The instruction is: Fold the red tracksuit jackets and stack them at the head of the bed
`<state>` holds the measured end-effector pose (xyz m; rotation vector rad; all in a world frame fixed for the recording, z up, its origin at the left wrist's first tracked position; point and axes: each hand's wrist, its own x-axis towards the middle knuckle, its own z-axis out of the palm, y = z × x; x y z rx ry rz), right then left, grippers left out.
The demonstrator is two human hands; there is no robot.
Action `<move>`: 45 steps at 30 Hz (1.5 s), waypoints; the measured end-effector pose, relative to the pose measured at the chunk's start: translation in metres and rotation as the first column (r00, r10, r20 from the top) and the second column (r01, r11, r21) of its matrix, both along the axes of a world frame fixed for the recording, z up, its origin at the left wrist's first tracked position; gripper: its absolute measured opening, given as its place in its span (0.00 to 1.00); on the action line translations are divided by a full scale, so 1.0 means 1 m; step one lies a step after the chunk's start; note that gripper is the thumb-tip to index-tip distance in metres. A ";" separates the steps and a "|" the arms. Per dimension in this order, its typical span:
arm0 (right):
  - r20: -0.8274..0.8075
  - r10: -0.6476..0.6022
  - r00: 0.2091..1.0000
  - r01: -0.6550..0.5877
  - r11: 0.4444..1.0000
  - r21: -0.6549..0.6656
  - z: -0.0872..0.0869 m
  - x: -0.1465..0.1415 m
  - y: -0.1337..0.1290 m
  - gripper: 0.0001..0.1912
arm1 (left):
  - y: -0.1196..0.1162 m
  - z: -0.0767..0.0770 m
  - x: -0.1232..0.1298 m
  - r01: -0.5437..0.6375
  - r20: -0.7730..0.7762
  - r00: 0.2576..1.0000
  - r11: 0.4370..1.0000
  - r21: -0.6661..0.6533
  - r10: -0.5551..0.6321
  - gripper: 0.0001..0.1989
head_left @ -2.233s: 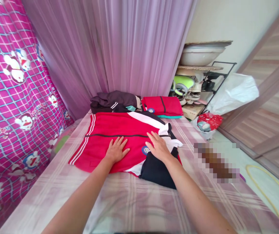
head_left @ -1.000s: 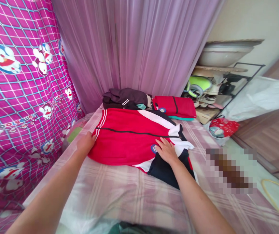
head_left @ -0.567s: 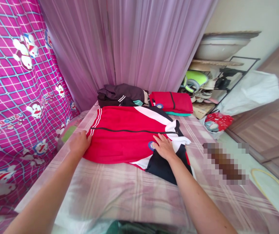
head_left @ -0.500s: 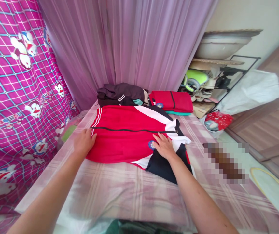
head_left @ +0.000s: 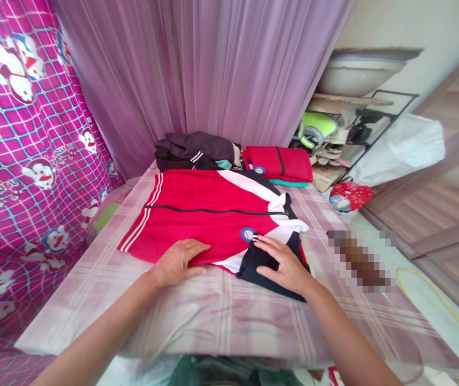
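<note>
A red jacket (head_left: 197, 228) with white and black panels lies flat on the table, front up, its dark zipper running across it from hem to collar. The striped hem is to the left and the white collar to the right. My left hand (head_left: 180, 261) rests at the jacket's near edge, fingers extended onto the red cloth and thumb apart. On the black near sleeve lies my right hand (head_left: 280, 262), fingers spread, fingertips close to the round blue badge (head_left: 247, 234). Neither hand grips the cloth.
The table (head_left: 197, 327) has a plaid cover. Behind the jacket sit a dark clothes pile (head_left: 195, 147) and a folded red garment (head_left: 279, 162). A purple curtain (head_left: 221, 69) hangs behind, a pink patterned cloth (head_left: 24, 161) at left. A shelf with shoes (head_left: 328, 147) stands right.
My left hand has moved from the hem rightward and nearer along the jacket's front edge. My right hand has shifted slightly nearer, onto the black sleeve. The view has shifted a little.
</note>
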<state>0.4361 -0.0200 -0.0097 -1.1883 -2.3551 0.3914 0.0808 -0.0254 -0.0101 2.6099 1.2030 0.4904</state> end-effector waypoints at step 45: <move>0.314 -0.236 0.920 0.257 0.966 -0.028 0.063 -0.112 0.158 0.18 | -0.022 -0.013 -0.019 -0.096 -0.002 0.995 0.966 0.241 0.100 0.18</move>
